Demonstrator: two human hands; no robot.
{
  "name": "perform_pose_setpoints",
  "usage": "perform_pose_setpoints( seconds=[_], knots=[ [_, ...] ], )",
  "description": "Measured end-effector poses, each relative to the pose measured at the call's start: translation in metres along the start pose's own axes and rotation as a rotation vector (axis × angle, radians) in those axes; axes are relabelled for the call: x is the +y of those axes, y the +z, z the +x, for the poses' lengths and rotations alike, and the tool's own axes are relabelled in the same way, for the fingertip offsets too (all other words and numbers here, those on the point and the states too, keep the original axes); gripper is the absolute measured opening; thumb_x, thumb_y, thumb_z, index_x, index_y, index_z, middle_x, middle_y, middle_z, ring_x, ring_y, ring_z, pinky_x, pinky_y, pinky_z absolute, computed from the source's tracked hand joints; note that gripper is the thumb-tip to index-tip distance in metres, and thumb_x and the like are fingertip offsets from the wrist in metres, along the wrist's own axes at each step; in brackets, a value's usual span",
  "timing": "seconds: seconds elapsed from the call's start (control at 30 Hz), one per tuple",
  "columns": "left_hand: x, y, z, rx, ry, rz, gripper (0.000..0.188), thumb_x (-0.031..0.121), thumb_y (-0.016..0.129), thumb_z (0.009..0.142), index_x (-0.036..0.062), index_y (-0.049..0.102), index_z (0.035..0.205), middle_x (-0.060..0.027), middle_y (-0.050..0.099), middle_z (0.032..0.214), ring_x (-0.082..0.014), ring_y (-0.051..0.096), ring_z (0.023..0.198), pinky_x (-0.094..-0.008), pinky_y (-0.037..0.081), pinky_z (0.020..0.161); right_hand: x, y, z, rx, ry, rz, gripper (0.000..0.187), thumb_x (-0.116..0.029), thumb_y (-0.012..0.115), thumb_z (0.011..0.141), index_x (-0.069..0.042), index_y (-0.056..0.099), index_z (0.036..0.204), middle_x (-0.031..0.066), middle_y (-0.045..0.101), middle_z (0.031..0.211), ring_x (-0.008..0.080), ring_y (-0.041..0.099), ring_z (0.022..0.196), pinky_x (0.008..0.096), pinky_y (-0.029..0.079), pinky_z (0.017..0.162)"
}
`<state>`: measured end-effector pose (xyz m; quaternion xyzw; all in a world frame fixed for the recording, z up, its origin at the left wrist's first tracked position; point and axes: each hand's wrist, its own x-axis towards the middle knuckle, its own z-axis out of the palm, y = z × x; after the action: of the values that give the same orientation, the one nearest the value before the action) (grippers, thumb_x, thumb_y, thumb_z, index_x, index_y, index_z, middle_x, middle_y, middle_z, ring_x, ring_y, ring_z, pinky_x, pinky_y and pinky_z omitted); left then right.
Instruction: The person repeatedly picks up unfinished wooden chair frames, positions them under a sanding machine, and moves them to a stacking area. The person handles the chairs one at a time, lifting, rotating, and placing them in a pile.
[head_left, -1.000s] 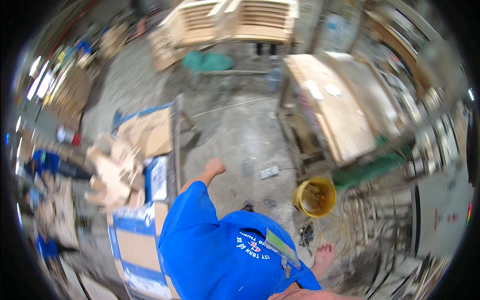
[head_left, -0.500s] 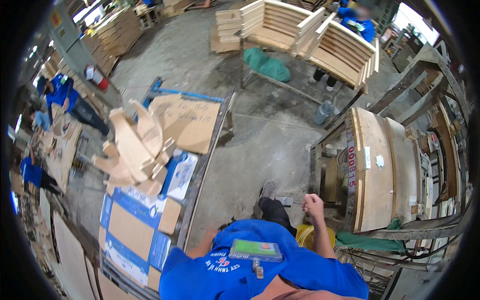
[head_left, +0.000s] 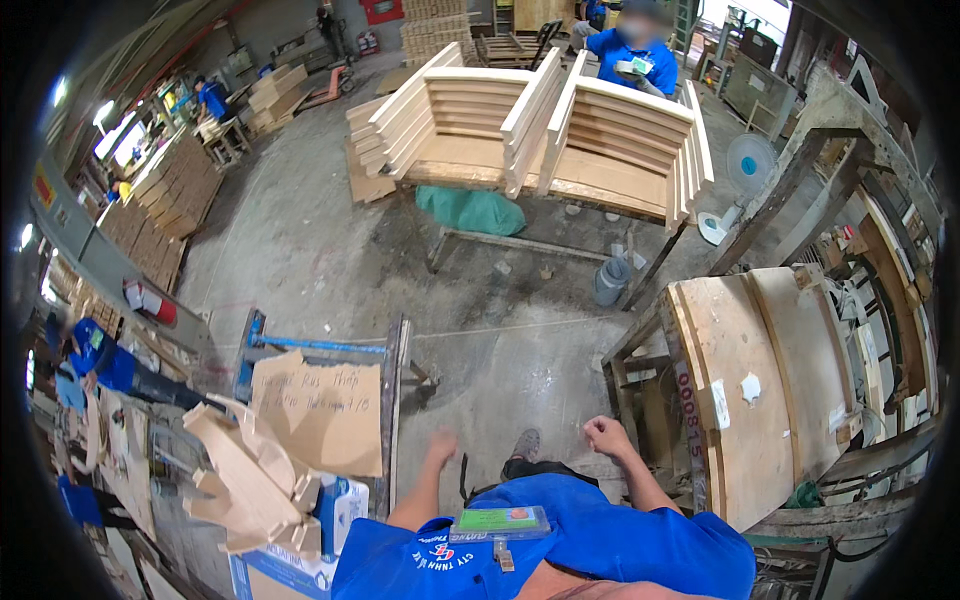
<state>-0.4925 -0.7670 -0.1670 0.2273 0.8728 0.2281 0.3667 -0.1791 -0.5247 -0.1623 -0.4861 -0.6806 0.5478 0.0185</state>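
My left hand (head_left: 441,442) is out in front of my body, beside the rail of a cart; motion blurs its fingers, and no object shows in it. Held up on the other side, my right hand (head_left: 606,438) has its fingers curled in a loose fist with nothing visible in it. It is nearest to the rack holding flat wooden panels (head_left: 733,380). Left of my left hand, the cart carries a handwritten cardboard sheet (head_left: 325,415) and a pile of curved, pale wooden pieces (head_left: 245,470) on blue-and-white cartons (head_left: 347,512).
Ahead, a bench holds slatted wooden frames (head_left: 540,120), with a co-worker (head_left: 635,50) behind it. A green cloth bundle (head_left: 470,210) lies underneath, and a grey bucket (head_left: 610,281) stands by its leg. Another worker (head_left: 100,355) is at the left. Concrete floor (head_left: 490,370) stretches between cart and rack.
I have moved forward: the bench and rack appear closer, and the cart has slid down the picture. My left hand has swung forward into fuller view; my right hand stays curled.
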Motion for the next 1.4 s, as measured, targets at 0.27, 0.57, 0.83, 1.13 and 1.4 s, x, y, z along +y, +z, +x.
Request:
perform_pose_setpoints(
  seconds=[0.27, 0.57, 0.83, 1.13, 1.4],
  knots=[
    [0.171, -0.051, 0.135, 0.085, 0.142, -0.618, 0.024, 0.025, 0.064, 0.097, 0.0049, 0.072, 0.109, -0.0055, 0.071, 0.080, -0.0122, 0.065, 0.062, -0.0288, 0.052, 0.052, -0.044, -0.088, 0.071, 0.210, -0.010, 0.110, 0.025, -0.028, 0.070, 0.094, -0.003, 0.071, 0.098, 0.0060, 0.072, 0.082, 0.0135, 0.069, 0.070, 0.0305, 0.054, 0.066],
    [0.345, -0.087, 0.273, -0.053, 0.539, -0.649, 0.028, 0.030, 0.064, 0.103, 0.0023, 0.069, 0.101, -0.0025, 0.068, 0.075, -0.0096, 0.060, 0.059, -0.0277, 0.047, 0.052, -0.081, -0.185, 0.140, 0.342, -0.047, 0.342, 0.016, -0.025, 0.067, 0.099, -0.009, 0.067, 0.098, 0.0007, 0.066, 0.075, 0.0105, 0.061, 0.061, 0.0284, 0.048, 0.050],
    [0.585, -0.165, 0.396, 0.266, 0.785, -0.431, 0.078, 0.050, 0.073, 0.090, -0.0099, 0.056, 0.137, -0.0264, 0.069, 0.124, -0.0311, 0.068, 0.116, -0.0406, 0.053, 0.098, -0.218, -0.397, 0.291, 1.285, -0.352, -0.081, 0.033, -0.031, 0.067, 0.098, -0.002, 0.066, 0.114, 0.0086, 0.068, 0.090, 0.0260, 0.066, 0.086, 0.0393, 0.054, 0.081],
    [0.697, -0.147, 0.509, 0.028, 0.682, -0.182, 0.046, 0.025, 0.073, 0.087, -0.0094, 0.065, 0.117, -0.0194, 0.071, 0.100, -0.0261, 0.068, 0.088, -0.0430, 0.055, 0.076, -0.273, -0.470, 0.369, 1.230, -0.056, -0.334, 0.045, -0.039, 0.069, 0.089, -0.002, 0.065, 0.115, 0.0284, 0.070, 0.109, 0.0481, 0.066, 0.106, 0.0555, 0.051, 0.092],
    [0.612, -0.152, 0.487, 0.059, 0.922, -0.070, 0.040, 0.019, 0.059, 0.089, -0.0076, 0.064, 0.118, -0.0239, 0.072, 0.096, -0.0332, 0.070, 0.087, -0.0441, 0.055, 0.080, -0.251, -0.410, 0.310, 1.179, -0.043, -0.363, 0.037, -0.032, 0.070, 0.089, -0.004, 0.066, 0.113, 0.0263, 0.072, 0.103, 0.0446, 0.069, 0.099, 0.0507, 0.053, 0.085]
  ],
)
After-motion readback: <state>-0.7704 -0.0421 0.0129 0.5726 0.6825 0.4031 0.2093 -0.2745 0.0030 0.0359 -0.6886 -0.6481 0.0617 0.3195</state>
